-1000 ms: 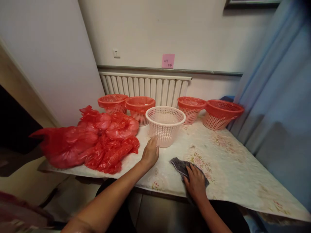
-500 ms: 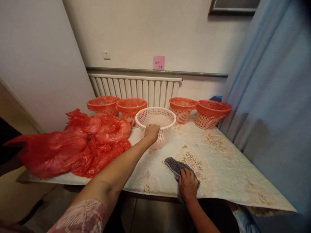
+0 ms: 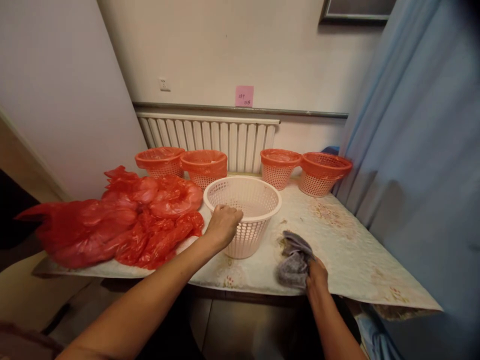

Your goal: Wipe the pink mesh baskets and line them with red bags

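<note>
A white plastic basket (image 3: 248, 235) with perforated sides stands upright near the middle of the table, with no liner in it. My left hand (image 3: 224, 225) is closed over its near rim, fingers curled over the edge. To the right of the basket, my right hand (image 3: 318, 276) grips a grey cloth (image 3: 294, 265). The cloth is bunched and raised at the table's front part, and the fingertips behind it are partly hidden.
Red plastic bags (image 3: 146, 220) lie heaped on the table's left. Along the back stand several perforated baskets lined with red bags, such as the right one (image 3: 321, 182). A floral tablecloth (image 3: 348, 250) covers the table. A blue curtain (image 3: 408, 165) hangs at right, a radiator (image 3: 240, 140) behind.
My left hand has drawn the white basket closer to me. My right hand has lifted the grey cloth off the tablecloth and moved slightly right, bunching it.
</note>
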`<state>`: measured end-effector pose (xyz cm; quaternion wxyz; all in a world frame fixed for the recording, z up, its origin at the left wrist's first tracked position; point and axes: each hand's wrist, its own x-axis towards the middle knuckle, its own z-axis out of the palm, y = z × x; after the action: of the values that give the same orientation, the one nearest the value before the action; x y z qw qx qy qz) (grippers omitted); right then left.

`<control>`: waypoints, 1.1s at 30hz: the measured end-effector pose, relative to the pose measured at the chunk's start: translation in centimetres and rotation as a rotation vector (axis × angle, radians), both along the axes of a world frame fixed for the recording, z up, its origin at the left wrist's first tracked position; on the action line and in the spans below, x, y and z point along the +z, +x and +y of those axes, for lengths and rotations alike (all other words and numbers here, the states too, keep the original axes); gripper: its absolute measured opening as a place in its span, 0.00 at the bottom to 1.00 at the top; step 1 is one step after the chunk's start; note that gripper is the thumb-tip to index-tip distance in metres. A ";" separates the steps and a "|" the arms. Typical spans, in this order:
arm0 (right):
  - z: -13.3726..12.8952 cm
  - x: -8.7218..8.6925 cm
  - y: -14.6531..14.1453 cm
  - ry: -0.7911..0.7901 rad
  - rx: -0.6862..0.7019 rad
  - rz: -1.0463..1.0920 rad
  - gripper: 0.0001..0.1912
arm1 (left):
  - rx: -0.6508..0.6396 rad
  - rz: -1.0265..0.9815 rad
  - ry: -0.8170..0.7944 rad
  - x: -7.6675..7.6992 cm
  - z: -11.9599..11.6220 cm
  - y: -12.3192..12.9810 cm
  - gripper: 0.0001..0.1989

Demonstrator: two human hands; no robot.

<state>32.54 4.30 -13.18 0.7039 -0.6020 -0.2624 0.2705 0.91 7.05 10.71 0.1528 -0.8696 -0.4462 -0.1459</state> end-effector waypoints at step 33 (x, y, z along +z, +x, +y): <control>-6.1 19.7 -13.6 0.376 0.298 -1.769 0.14 | -0.234 -0.384 0.122 -3.2 -5.7 0.4 0.11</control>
<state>18.92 -1.82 6.48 0.2906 -0.4252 -0.8205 -0.2481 1.35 1.34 7.50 0.0995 -0.8609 -0.3534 -0.3521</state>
